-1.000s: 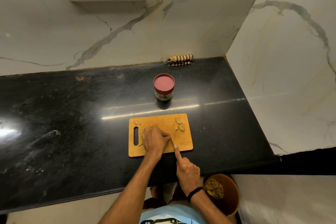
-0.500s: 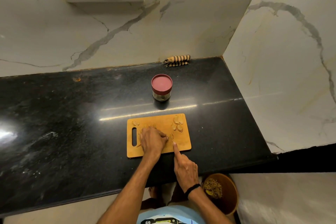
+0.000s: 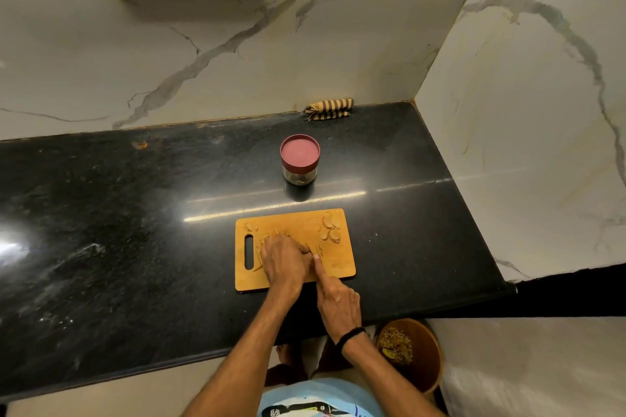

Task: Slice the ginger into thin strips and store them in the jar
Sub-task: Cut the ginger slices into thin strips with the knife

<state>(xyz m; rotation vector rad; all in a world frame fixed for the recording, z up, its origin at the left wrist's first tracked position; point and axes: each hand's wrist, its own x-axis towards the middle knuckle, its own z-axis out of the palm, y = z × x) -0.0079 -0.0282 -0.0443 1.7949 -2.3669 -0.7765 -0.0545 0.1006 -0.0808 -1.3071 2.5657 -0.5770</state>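
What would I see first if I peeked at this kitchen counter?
The wooden cutting board glows against the black counter, with the left hand and right hand meeting at its near side. Pale ginger slices lie at its far right corner, and a red-lidded jar stands behind.

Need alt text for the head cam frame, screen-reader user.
A person's left hand and right hand, forefinger extended, are close together over ginger pieces on a rectangular wooden cutting board on a black stone counter. Ginger slices lie at the board's far right corner; a closed red-lidded glass jar stands behind it.
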